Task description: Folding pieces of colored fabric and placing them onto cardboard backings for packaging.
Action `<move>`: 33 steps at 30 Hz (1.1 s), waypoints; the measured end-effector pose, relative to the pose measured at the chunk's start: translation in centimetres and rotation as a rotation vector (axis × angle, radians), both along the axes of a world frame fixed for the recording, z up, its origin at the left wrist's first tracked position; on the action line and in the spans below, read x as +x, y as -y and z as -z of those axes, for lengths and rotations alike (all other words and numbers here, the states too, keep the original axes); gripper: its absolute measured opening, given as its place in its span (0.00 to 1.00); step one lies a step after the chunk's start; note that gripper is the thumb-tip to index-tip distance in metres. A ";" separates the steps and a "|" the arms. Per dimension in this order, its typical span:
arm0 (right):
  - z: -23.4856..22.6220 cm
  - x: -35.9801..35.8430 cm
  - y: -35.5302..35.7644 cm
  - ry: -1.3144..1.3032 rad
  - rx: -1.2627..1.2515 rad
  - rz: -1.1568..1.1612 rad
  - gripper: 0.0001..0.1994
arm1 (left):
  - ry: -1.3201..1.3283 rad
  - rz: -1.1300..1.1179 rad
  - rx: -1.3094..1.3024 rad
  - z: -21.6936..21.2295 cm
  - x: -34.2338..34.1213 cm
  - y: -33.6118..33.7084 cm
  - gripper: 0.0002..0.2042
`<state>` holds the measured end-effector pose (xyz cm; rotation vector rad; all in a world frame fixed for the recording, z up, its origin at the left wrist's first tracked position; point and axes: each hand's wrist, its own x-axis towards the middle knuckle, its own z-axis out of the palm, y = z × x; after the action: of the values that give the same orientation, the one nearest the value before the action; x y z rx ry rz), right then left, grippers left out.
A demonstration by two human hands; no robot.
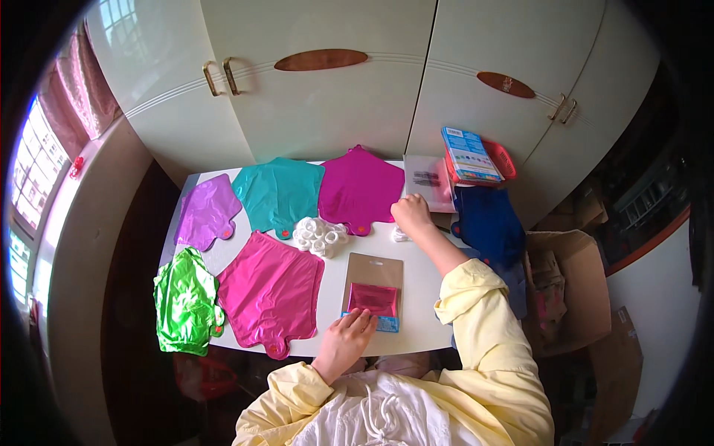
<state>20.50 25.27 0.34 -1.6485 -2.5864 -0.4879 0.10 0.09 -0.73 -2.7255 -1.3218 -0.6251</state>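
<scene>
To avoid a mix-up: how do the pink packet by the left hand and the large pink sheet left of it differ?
The packet is a small rectangle; the sheet spreads wide with a rounded tab. The left hand is at the packet; no hand touches the sheet. Both are shiny pink.

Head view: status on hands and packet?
Left hand on flat packet. Right hand by small white pieces, grip unclear. Packet on table, lower end partly hand-covered.
</scene>
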 end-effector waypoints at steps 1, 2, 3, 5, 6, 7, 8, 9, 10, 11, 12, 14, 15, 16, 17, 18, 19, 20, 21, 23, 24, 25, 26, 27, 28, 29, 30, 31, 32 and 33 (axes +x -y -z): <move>-0.4 0.0 0.2 0.001 -0.003 0.017 0.05 | 0.006 0.012 -0.005 -0.1 0.0 -0.1 0.14; -0.8 0.2 0.4 -0.042 0.026 0.025 0.05 | 0.012 0.026 -0.010 -0.2 -0.1 -0.2 0.14; -1.4 0.3 0.8 -0.085 0.051 0.027 0.05 | 0.018 0.034 -0.020 -0.2 -0.2 -0.3 0.14; -2.3 0.9 1.6 -0.219 0.201 -0.048 0.04 | 0.026 0.066 -0.034 -0.6 -0.3 -0.6 0.13; -3.2 0.5 2.7 -0.292 0.181 -0.090 0.04 | 0.029 0.074 -0.047 -0.8 -0.5 -0.8 0.13; -4.7 0.1 4.4 -0.367 0.158 -0.131 0.04 | 0.026 0.086 -0.072 -0.9 -0.8 -0.9 0.14; -6.1 0.0 6.3 -0.439 0.139 -0.161 0.04 | 0.023 0.108 -0.096 -1.1 -0.9 -1.2 0.14; -7.0 0.0 8.2 -0.503 0.037 -0.184 0.04 | 0.019 0.129 -0.119 -1.2 -1.1 -1.4 0.14; -7.6 0.2 10.4 -0.565 -0.064 -0.204 0.06 | 0.028 0.149 -0.106 -1.2 -1.2 -1.7 0.14; -8.0 0.2 12.6 -0.629 -0.075 -0.336 0.04 | 0.037 0.162 -0.093 -1.1 -1.3 -1.8 0.14; -8.1 0.3 14.9 -0.692 -0.081 -0.463 0.03 | 0.047 0.181 -0.078 -1.0 -1.4 -2.0 0.15; -7.7 1.0 18.9 -0.775 -0.145 -0.625 0.04 | 0.022 0.211 -0.070 -1.5 -1.5 -2.3 0.15; -7.4 1.3 20.7 -0.769 -0.184 -0.658 0.05 | 0.014 0.219 -0.056 -1.4 -1.6 -2.4 0.15; -6.9 1.5 22.4 -0.762 -0.224 -0.689 0.06 | 0.007 0.228 -0.043 -1.2 -1.6 -2.6 0.16; -6.3 1.6 23.9 -0.744 -0.252 -0.742 0.07 | -0.011 0.214 -0.003 -0.9 -1.5 -2.5 0.13; -5.8 1.6 25.2 -0.729 -0.278 -0.799 0.07 | -0.008 0.217 0.003 -0.9 -1.5 -2.5 0.12; -5.4 1.6 26.3 -0.697 -0.301 -0.824 0.07 | -0.008 0.218 0.009 -0.9 -1.6 -2.6 0.11; -4.7 1.3 27.3 -0.742 -0.318 -0.836 0.07 | -0.007 0.219 0.016 -0.8 -1.6 -2.6 0.09; -4.0 1.1 28.3 -0.770 -0.335 -0.847 0.07 | -0.007 0.216 0.022 -0.8 -1.5 -2.6 0.08; -2.4 0.5 29.5 -0.799 -0.373 -0.863 0.07 | -0.009 0.208 0.034 -0.7 -1.3 -2.6 0.07; -1.7 0.2 29.8 -0.801 -0.393 -0.870 0.07 | -0.013 0.202 0.042 -0.7 -1.3 -2.6 0.06; -1.1 0.0 30.0 -0.802 -0.414 -0.878 0.07 | -0.017 0.199 0.043 -0.6 -1.4 -2.6 0.06; -0.5 -0.3 30.1 -0.817 -0.407 -0.886 0.06 | -0.021 0.196 0.043 -0.3 -1.4 -2.5 0.07; 0.0 -0.5 30.2 -0.830 -0.399 -0.893 0.06 | -0.025 0.193 0.044 -0.2 -1.4 -2.5 0.07; 0.3 -0.6 30.2 -0.844 -0.390 -0.900 0.06 | -0.021 0.194 0.051 -0.1 -1.4 -2.5 0.07; 0.6 -0.6 30.1 -0.835 -0.380 -0.888 0.06 | -0.017 0.195 0.057 -0.1 -1.4 -2.5 0.07; 0.8 -0.6 29.9 -0.824 -0.373 -0.876 0.05 | -0.010 0.195 0.063 0.0 -1.4 -2.5 0.07; 1.0 -0.6 29.8 -0.812 -0.366 -0.863 0.05 | -0.016 0.191 0.035 0.0 -1.4 -2.4 0.07; 1.0 -0.6 29.8 -0.784 -0.336 -0.840 0.05 | -0.023 0.187 0.006 0.0 -1.4 -2.3 0.07; 1.1 -0.6 29.9 -0.757 -0.308 -0.818 0.05 | -0.030 0.182 -0.022 0.0 -1.4 -2.2 0.07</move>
<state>19.88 -4.58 -0.80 -0.4829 -2.4439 0.4951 -1.27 2.33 -0.68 -2.8836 -1.0888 -0.5814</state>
